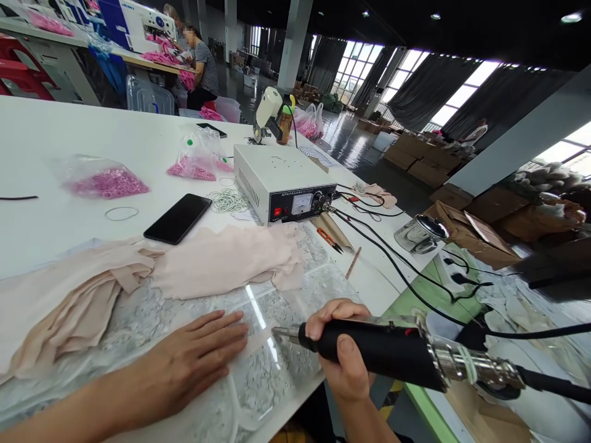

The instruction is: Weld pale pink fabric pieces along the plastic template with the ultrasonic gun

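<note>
Gripping a black ultrasonic handpiece (383, 352) with the right hand (347, 362), I see on my feed its metal tip (287, 333) over the marbled surface (259, 389), near the left hand (191, 357), which lies palm down, fingers extended, with pale pink fabric pieces (226, 258) just beyond.

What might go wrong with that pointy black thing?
The metal tip of the black tool points toward the left hand, so if the right hand slipped, it might hurt those fingers.

Black cables pass near the clear jar by the table's edge; a tug could perhaps knock it off.
</note>
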Demonstrator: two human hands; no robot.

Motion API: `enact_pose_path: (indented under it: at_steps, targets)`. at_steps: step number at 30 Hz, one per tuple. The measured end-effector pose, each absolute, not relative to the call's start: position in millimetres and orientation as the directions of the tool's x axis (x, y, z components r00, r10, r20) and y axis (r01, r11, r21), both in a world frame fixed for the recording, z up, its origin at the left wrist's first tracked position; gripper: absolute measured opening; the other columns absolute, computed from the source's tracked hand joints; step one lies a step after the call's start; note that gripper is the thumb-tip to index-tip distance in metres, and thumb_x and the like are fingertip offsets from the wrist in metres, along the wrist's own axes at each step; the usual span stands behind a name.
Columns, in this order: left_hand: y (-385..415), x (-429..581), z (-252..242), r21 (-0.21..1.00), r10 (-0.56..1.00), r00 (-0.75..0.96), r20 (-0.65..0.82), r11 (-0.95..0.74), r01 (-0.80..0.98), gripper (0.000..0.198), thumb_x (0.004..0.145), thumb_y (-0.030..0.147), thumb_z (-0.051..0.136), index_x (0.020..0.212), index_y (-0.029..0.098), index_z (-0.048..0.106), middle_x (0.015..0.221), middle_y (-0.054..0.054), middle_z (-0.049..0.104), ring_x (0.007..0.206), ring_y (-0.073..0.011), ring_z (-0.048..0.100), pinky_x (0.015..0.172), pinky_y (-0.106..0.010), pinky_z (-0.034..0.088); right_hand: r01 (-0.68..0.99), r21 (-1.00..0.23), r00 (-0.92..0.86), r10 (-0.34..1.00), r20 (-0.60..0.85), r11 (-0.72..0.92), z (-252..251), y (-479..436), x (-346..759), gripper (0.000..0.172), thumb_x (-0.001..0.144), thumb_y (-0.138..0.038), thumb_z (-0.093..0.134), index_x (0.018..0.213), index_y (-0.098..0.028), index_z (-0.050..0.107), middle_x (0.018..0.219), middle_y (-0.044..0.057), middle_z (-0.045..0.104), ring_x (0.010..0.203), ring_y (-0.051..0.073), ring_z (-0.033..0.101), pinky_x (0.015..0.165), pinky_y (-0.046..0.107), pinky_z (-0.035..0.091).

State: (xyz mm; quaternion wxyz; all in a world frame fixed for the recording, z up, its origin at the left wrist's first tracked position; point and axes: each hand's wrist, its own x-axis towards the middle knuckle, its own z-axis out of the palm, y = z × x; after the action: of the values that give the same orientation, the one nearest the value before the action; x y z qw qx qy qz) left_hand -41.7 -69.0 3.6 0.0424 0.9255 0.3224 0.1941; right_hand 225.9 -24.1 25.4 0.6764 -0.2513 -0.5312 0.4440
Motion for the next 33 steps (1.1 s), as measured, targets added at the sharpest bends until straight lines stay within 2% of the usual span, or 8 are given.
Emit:
enact_pose_path:
  at_steps: [4,7,14,19,23,26,29,33]
  targets:
    - [-69.2,-52.1,6.8,0.244,0.639,0.715,0.283,-0.769,0.591,0.051,0.107,0.020,0.054,0.157,0.026,0.044,0.153,-0.004,0.056,0.147,-0.0237,0.046,0.123,-0.039,0.037,-0.362,-0.793,0.074,0.863,0.500,0.490,29.3,-23.0,224.0,0.014,0.090,-0.037,0.065,0.098,-0.025,0.065,0.086,-0.001,0.058,0.057,0.013,0.063,0.055,0.030,0.056]
    - [-70.3,-53.6,9.3,0.257,0.643,0.725,0.244,-0.764,0.592,0.055,0.105,0.021,0.058,0.158,0.026,0.043,0.157,-0.004,0.051,0.149,-0.0252,0.042,0.124,-0.041,0.034,-0.360,-0.792,0.076,0.861,0.503,0.494,30.3,-21.3,222.3,0.013,0.090,-0.036,0.065,0.097,-0.025,0.065,0.085,-0.001,0.058,0.056,0.013,0.063,0.055,0.031,0.056]
    - [-64.4,-55.9,14.4,0.151,0.584,0.793,0.176,-0.812,0.564,0.051,0.107,0.026,0.058,0.156,0.022,0.046,0.160,-0.004,0.047,0.151,-0.0240,0.038,0.127,-0.039,0.027,-0.342,-0.789,0.082,0.853,0.516,0.510,26.4,-13.3,222.2,0.011,0.090,-0.033,0.065,0.098,-0.025,0.063,0.086,-0.001,0.061,0.057,0.013,0.065,0.058,0.032,0.056]
    - [-51.9,-58.3,19.3,0.105,0.530,0.834,0.154,-0.848,0.519,0.052,0.106,0.032,0.059,0.156,0.027,0.045,0.159,0.000,0.047,0.149,-0.0222,0.042,0.127,-0.036,0.025,-0.326,-0.798,0.097,0.858,0.505,0.506,28.1,-9.3,219.4,0.013,0.088,-0.034,0.067,0.094,-0.024,0.062,0.082,-0.002,0.063,0.055,0.014,0.064,0.057,0.033,0.056]
    - [-41.4,-57.4,21.5,0.148,0.481,0.871,0.094,-0.872,0.466,0.063,0.103,0.029,0.065,0.160,0.034,0.038,0.158,0.001,0.048,0.148,-0.0216,0.042,0.127,-0.035,0.026,-0.334,-0.787,0.117,0.851,0.511,0.518,29.9,-6.2,216.9,0.013,0.089,-0.035,0.067,0.094,-0.024,0.062,0.083,-0.002,0.064,0.055,0.013,0.064,0.056,0.031,0.055]
    - [-33.3,-55.6,22.6,0.176,0.438,0.898,0.040,-0.888,0.426,0.069,0.099,0.031,0.072,0.159,0.032,0.039,0.157,0.001,0.049,0.151,-0.0216,0.038,0.128,-0.036,0.021,-0.339,-0.787,0.112,0.853,0.509,0.515,31.7,-4.7,215.9,0.012,0.089,-0.034,0.068,0.093,-0.023,0.062,0.081,-0.002,0.064,0.054,0.013,0.064,0.055,0.031,0.055]
    - [-25.3,-52.2,25.6,0.215,0.412,0.911,-0.006,-0.889,0.404,0.076,0.090,0.033,0.083,0.156,0.030,0.045,0.156,0.001,0.051,0.151,-0.0214,0.038,0.130,-0.036,0.016,-0.340,-0.790,0.122,0.857,0.500,0.510,32.7,-3.9,215.8,0.013,0.089,-0.034,0.068,0.092,-0.023,0.062,0.081,-0.002,0.064,0.053,0.013,0.064,0.055,0.032,0.055]
    - [-15.8,-45.2,33.0,0.305,0.408,0.912,-0.031,-0.866,0.397,0.095,0.077,0.032,0.094,0.157,0.033,0.042,0.156,0.000,0.052,0.151,-0.0228,0.037,0.131,-0.037,0.010,-0.332,-0.800,0.139,0.865,0.482,0.499,32.8,-3.2,215.8,0.013,0.089,-0.035,0.067,0.093,-0.023,0.062,0.083,-0.002,0.064,0.054,0.013,0.063,0.056,0.032,0.054]
